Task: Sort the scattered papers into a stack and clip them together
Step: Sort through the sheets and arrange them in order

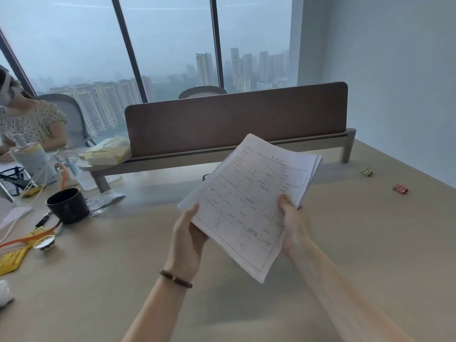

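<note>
- The stack of papers (249,203) is held up off the desk (370,243), near the middle of the view, tilted so that its far end points toward one o'clock.
- The top sheet is a printed form with ruled boxes; the print is too small to read. At the far right corner the sheets beneath fan out a little, so the edges are not flush.
- The left hand (188,239) grips the stack's near left edge at about seven o'clock from the stack's middle, thumb on top and fingers closed underneath. A dark bracelet (175,279) sits on that wrist.
- The right hand (294,224) clamps the stack's right edge at about four o'clock from its middle, thumb pressed on the top sheet and fingers hidden behind the paper.
- Two binder clips lie on the desk well apart from the papers, toward three o'clock: a green binder clip (367,171) farther back and a pink binder clip (401,188) nearer the right edge of the view.
- A brown desk divider (237,119) stands across the far side at twelve o'clock.
- At nine o'clock a black mug (67,205) stands on the desk amid clutter, with a pen (43,219) just beside it.
- Another person in a dotted top (29,122) sits at ten o'clock.
</note>
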`<state>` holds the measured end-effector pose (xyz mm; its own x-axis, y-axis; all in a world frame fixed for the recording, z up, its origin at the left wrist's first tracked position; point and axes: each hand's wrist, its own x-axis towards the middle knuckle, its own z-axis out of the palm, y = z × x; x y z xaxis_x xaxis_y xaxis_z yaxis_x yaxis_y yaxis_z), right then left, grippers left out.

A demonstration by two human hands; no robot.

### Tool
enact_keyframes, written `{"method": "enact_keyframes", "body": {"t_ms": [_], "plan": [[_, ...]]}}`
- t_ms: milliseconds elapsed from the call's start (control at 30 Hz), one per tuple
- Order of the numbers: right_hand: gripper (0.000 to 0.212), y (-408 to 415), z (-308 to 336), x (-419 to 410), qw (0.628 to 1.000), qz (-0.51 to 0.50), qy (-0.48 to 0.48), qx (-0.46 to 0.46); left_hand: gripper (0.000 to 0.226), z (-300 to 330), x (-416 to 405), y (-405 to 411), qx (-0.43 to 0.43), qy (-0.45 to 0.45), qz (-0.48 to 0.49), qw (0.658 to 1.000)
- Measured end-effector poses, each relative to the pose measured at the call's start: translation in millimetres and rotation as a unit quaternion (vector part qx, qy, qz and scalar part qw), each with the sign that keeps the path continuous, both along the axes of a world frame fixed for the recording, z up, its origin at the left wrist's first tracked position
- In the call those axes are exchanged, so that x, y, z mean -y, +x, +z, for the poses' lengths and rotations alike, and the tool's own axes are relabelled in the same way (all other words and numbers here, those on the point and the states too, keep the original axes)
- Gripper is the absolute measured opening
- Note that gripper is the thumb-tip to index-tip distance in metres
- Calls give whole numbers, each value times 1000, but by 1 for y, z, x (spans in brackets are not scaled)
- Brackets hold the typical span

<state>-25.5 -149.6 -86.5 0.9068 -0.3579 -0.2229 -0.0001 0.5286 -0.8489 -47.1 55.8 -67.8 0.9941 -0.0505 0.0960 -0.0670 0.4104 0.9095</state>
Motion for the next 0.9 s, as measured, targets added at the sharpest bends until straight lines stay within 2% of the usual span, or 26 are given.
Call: {"method": "enact_keyframes", "body": {"t_ms": [67, 233, 267, 400, 500, 600, 733, 800, 867, 900], "plan": [[12, -5, 11, 5, 999, 14, -21, 21, 42, 18, -24, 11, -2, 23, -32, 999], [18, -13, 27, 7, 992, 82, -82, 54, 69, 42, -43, 28, -26, 204, -149, 967], [19, -14, 29, 6, 989, 98, -95, 60, 68, 45, -40, 27, -24, 221, -146, 964], [23, -21, 32, 1, 975, 126, -165, 82, 24, 45, -24, 25, -12, 233, -97, 968], [24, -25, 36, -1, 964, 105, -225, 94, 17, 29, -10, 23, 46, 282, -21, 958], [24, -29, 42, 0, 952, 102, -260, 124, 8, 19, 4, 20, 54, 268, 62, 960], [16, -39, 47, 3, 933, 92, -302, 173, 9, 17, 19, 12, 101, 179, 101, 973], [20, -41, 41, 5, 931, 80, -316, 164, 8, 10, 25, 8, 98, 140, 105, 980], [34, -42, 28, 6, 928, 81, -336, 137, 7, -4, 31, 5, 67, 141, 104, 982], [29, -41, 21, 8, 930, 91, -333, 124, 7, -10, 33, 4, 51, 144, 103, 983]]}}
